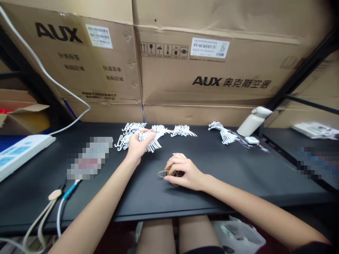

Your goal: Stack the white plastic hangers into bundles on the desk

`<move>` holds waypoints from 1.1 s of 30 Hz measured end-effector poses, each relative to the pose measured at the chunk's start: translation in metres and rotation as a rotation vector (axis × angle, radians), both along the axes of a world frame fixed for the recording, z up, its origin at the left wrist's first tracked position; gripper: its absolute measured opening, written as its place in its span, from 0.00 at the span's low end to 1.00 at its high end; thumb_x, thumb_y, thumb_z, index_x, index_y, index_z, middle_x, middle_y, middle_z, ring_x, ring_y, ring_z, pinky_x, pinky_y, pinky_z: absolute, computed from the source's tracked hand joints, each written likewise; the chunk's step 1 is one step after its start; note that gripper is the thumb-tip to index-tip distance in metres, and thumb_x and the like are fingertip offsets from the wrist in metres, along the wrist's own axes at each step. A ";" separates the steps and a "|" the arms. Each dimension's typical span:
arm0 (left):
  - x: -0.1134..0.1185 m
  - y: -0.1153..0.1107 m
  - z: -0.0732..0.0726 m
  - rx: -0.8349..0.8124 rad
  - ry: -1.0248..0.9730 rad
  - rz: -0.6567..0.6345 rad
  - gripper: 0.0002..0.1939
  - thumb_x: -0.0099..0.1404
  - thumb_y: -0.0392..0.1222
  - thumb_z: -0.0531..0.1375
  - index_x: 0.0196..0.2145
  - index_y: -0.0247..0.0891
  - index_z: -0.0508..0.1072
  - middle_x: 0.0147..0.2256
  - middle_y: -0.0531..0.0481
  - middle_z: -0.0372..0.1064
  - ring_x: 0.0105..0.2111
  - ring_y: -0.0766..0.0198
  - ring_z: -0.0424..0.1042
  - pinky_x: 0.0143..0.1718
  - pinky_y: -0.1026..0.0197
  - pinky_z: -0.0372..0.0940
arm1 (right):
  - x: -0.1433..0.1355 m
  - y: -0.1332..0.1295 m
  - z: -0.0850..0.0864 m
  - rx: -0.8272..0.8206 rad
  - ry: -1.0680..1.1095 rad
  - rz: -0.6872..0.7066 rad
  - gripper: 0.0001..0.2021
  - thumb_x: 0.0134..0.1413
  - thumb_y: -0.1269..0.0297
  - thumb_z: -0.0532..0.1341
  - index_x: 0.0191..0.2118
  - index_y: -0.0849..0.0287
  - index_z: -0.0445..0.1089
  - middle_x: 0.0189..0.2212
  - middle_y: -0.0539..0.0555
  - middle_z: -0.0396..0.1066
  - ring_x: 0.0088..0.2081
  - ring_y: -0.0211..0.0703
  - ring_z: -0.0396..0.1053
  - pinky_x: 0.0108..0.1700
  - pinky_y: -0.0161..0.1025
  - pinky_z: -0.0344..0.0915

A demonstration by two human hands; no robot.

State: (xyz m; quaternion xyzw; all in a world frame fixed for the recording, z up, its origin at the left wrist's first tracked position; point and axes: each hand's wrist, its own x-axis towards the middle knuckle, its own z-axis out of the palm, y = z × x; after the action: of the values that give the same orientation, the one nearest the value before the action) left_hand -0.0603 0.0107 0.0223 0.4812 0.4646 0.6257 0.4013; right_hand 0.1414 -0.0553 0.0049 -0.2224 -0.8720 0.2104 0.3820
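Note:
My left hand (138, 144) is closed around a bundle of thin white hooks (153, 144), thumb on the near side, low over the black table. Behind and beside it lie more white hook bundles (134, 126), their curled ends showing. Another white bundle (182, 131) rests a little to the right. Nearer the table's front, my right hand (185, 173) has its fingers curled over several thin yellow rubber bands (173, 173). Loops of the bands stick out to the left of the fingertips and under the palm.
Large cardboard boxes (169, 70) form a wall behind the black table (219, 187). At the back right stand a white bottle (253, 121) and more white hooks (226, 135). On the left are a blurred-out device with a cable, a white power strip (23, 151) and an open carton (23, 113).

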 end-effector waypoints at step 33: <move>0.028 -0.032 -0.008 1.161 1.041 -0.211 0.09 0.64 0.28 0.54 0.40 0.34 0.71 0.50 0.36 0.72 0.49 0.56 0.72 0.46 0.54 0.71 | 0.034 0.088 0.013 -1.595 -0.084 0.453 0.19 0.59 0.52 0.59 0.25 0.62 0.60 0.11 0.42 0.55 0.11 0.25 0.47 0.11 0.22 0.51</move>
State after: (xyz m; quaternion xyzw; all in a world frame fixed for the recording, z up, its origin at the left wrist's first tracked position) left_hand -0.0321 -0.0212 0.0144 0.8866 0.1435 0.4212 -0.1262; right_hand 0.1752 0.0327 0.0179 -0.2533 -0.4984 0.8287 0.0251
